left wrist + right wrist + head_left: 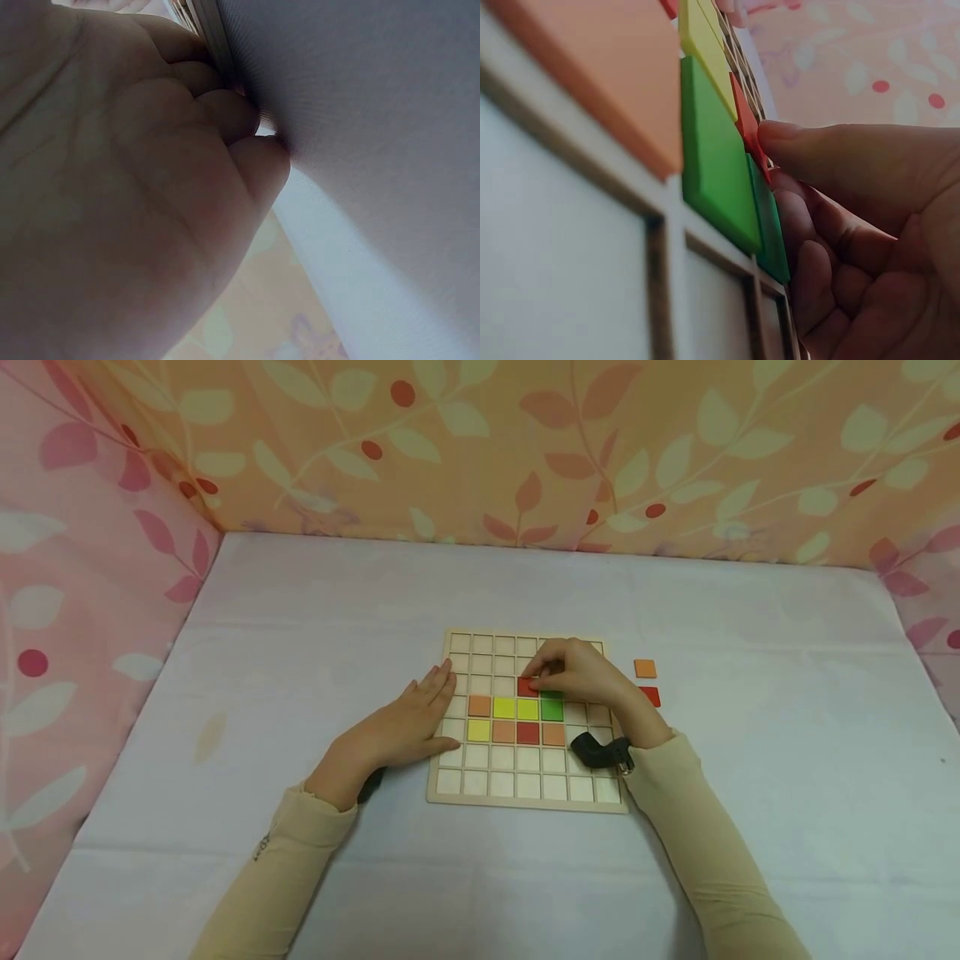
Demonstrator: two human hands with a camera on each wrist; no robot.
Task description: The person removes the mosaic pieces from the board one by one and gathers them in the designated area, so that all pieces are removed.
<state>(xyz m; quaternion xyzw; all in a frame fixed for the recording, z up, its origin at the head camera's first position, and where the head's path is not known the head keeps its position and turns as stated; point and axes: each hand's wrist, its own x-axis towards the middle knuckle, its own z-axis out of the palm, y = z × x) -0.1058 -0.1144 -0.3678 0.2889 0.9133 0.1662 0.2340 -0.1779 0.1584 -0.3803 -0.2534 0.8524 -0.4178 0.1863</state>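
Note:
A wooden grid board (pixel 528 785) lies flat with several coloured square tiles set in its middle cells. My left hand (pixel 408 718) rests along the board's left edge, fingers straight, thumb on its frame. Over the upper part of the board, my right hand (pixel 581 672) pinches a red tile (pixel 527 686) at its cell above a yellow tile (pixel 527 709). In the right wrist view the thumb lies on this red tile (pixel 750 127), which looks slightly tilted beside a dark green tile (pixel 769 217). My right hand covers part of the board's top right cells.
Right of the board lie a loose orange tile (pixel 645 668) and a red tile (pixel 651 697), partly hidden by my right wrist. A white cloth (pixel 337 602) covers the table. Leaf-patterned curtains (pixel 480 452) stand at the back and sides.

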